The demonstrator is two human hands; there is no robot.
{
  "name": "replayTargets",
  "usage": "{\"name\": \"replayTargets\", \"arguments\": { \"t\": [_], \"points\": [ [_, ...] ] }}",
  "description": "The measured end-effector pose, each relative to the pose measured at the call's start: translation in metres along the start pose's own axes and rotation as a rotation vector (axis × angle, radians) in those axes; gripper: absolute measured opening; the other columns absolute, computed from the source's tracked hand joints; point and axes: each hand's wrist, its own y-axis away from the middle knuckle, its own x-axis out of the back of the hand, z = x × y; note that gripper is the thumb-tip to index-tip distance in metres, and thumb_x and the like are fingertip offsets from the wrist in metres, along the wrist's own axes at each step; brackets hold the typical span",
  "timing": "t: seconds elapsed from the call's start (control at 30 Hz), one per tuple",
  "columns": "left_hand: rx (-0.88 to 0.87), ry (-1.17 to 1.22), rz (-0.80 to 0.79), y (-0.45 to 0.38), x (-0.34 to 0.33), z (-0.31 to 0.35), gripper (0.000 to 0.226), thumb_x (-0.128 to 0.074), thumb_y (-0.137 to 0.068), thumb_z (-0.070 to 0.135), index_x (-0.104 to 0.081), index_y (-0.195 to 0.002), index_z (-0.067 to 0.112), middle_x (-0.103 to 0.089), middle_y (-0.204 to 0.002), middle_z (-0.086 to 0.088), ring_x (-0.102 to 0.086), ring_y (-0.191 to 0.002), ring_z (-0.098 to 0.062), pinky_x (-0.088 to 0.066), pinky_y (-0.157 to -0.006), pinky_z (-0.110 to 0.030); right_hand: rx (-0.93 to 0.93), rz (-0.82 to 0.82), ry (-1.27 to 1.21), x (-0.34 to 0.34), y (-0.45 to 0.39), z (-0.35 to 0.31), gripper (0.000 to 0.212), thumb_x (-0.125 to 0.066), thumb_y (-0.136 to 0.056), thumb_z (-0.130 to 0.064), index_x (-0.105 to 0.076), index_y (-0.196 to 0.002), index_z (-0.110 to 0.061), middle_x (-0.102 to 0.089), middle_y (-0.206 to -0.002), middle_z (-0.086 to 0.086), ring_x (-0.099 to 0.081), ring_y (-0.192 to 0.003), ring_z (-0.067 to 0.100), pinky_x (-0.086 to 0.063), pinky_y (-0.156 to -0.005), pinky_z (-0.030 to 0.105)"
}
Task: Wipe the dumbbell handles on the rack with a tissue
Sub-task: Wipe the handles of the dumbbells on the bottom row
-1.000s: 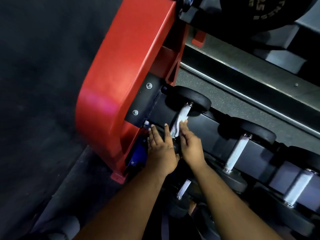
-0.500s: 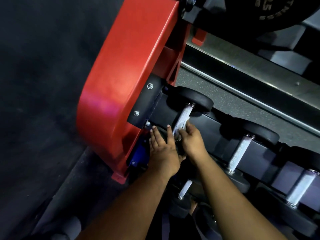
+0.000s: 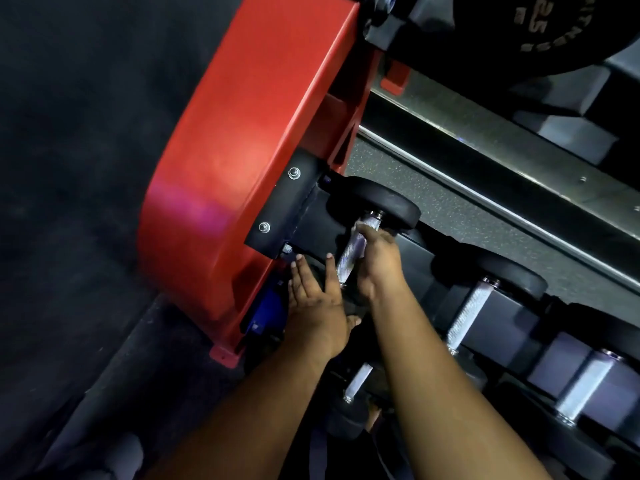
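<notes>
The right hand (image 3: 379,258) is curling around the dumbbell handle (image 3: 351,254) near its far end; the left hand (image 3: 317,306) is resting flat, fingers straight, beside it.

My feed is dim overall; the floor (image 3: 69,202) on the left sinks into near-black with grainy noise and no readable texture; the red rack end panel (image 3: 242,150) is the brightest surface, with a soft pinkish-magenta sheen low on its face, so light seems to fall from above and slightly left; the knurled dumbbell handles (image 3: 467,313) catch bluish-white glints; the black dumbbell heads and the shelf under them merge into shadow; my forearms are evenly lit but soft; the right hand (image 3: 377,258) is smeared by motion blur; straight rails bow and lean toward the edges from the wide lens.
</notes>
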Motion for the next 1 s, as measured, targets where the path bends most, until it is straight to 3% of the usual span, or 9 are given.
{"name": "replayTargets", "arguments": {
  "t": [0.1, 0.2, 0.23, 0.3, 0.43, 0.6, 0.8, 0.93, 1.0],
  "points": [
    [0.006, 0.007, -0.013, 0.0, 0.002, 0.0, 0.122, -0.067, -0.087, 0.057, 0.028, -0.155, 0.021, 0.033, -0.155, -0.032, 0.024, -0.15, -0.043, 0.003, -0.126, -0.049, -0.133, -0.112, -0.059, 0.002, -0.012, -0.006, 0.02, -0.065, -0.089, -0.019, -0.063, -0.106, -0.009, -0.064, -0.084, 0.009, -0.062, -0.072, 0.022, -0.052, -0.072, 0.033],
    [0.001, 0.006, -0.018, 0.001, 0.002, 0.0, 0.121, -0.066, -0.088, 0.057, 0.028, -0.155, 0.02, 0.034, -0.155, -0.032, 0.024, -0.15, -0.043, 0.005, -0.125, -0.047, 0.042, -0.044, 0.035, 0.015, -0.005, 0.001, 0.003, -0.064, -0.091, -0.009, -0.064, -0.092, -0.012, -0.065, -0.072, 0.0, -0.06, -0.064, 0.011, -0.049, -0.062, 0.023],
    [0.005, 0.004, -0.014, 0.001, 0.001, 0.0, 0.121, -0.066, -0.088, 0.057, 0.028, -0.155, 0.02, 0.034, -0.154, -0.033, 0.024, -0.149, -0.043, 0.005, -0.125, -0.047, 0.105, -0.027, 0.029, 0.017, 0.0, 0.003, 0.008, -0.062, -0.092, -0.007, -0.064, -0.089, -0.014, -0.063, -0.07, -0.002, -0.057, -0.061, 0.009, -0.046, -0.059, 0.021],
    [0.007, 0.001, -0.014, 0.001, 0.001, 0.0, 0.121, -0.066, -0.088, 0.057, 0.028, -0.155, 0.02, 0.035, -0.154, -0.033, 0.024, -0.149, -0.043, 0.004, -0.126, -0.048, 0.124, -0.031, -0.02, 0.015, -0.001, 0.005, 0.007, -0.063, -0.091, -0.008, -0.063, -0.089, -0.015, -0.062, -0.071, -0.002, -0.056, -0.061, 0.009, -0.045, -0.059, 0.022],
    [0.012, -0.005, -0.025, 0.001, 0.003, 0.001, 0.121, -0.066, -0.089, 0.056, 0.029, -0.154, 0.02, 0.035, -0.155, -0.032, 0.025, -0.149, -0.043, 0.004, -0.126, -0.048, -0.076, -0.147, -0.067, -0.004, -0.005, -0.006, 0.002, -0.066, -0.091, -0.015, -0.065, -0.091, -0.013, -0.064, -0.079, 0.008, -0.062, -0.068, 0.02, -0.052, -0.066, 0.03],
    [0.006, -0.006, 0.014, 0.002, -0.001, 0.0, 0.121, -0.067, -0.086, 0.058, 0.025, -0.156, 0.022, 0.033, -0.155, -0.032, 0.021, -0.15, -0.044, 0.002, -0.126, -0.048, 0.149, -0.064, 0.041, 0.021, 0.011, 0.018, 0.009, -0.065, -0.086, -0.012, -0.066, -0.093, -0.017, -0.061, -0.078, 0.006, -0.053, -0.07, 0.018, -0.044, -0.066, 0.032],
    [0.014, 0.0, -0.017, 0.002, 0.002, 0.002, 0.12, -0.066, -0.088, 0.058, 0.027, -0.155, 0.023, 0.036, -0.154, -0.031, 0.022, -0.15, -0.043, 0.003, -0.126, -0.049, -0.07, -0.14, 0.122, 0.008, 0.013, 0.013, 0.012, -0.07, -0.089, -0.02, -0.062, -0.095, -0.014, -0.064, -0.086, 0.013, -0.063, -0.079, 0.025, -0.053, -0.072, 0.034],
    [0.016, -0.006, -0.013, 0.002, -0.001, 0.0, 0.12, -0.065, -0.088, 0.058, 0.028, -0.155, 0.024, 0.037, -0.154, -0.03, 0.023, -0.15, -0.043, 0.001, -0.126, -0.05, 0.083, -0.162, 0.122, 0.031, 0.024, 0.024, 0.012, -0.063, -0.092, -0.012, -0.065, -0.081, -0.017, -0.061, -0.074, 0.007, -0.056, -0.067, 0.018, -0.046, -0.067, 0.031],
    [0.013, -0.01, -0.012, 0.002, -0.002, 0.001, 0.119, -0.066, -0.088, 0.058, 0.026, -0.156, 0.024, 0.036, -0.154, -0.03, 0.023, -0.15, -0.043, 0.001, -0.126, -0.05, 0.071, -0.155, 0.128, 0.026, 0.025, 0.021, 0.008, -0.063, -0.093, -0.011, -0.064, -0.086, -0.014, -0.062, -0.075, 0.008, -0.057, -0.066, 0.018, -0.049, -0.065, 0.031]
  ]
}}
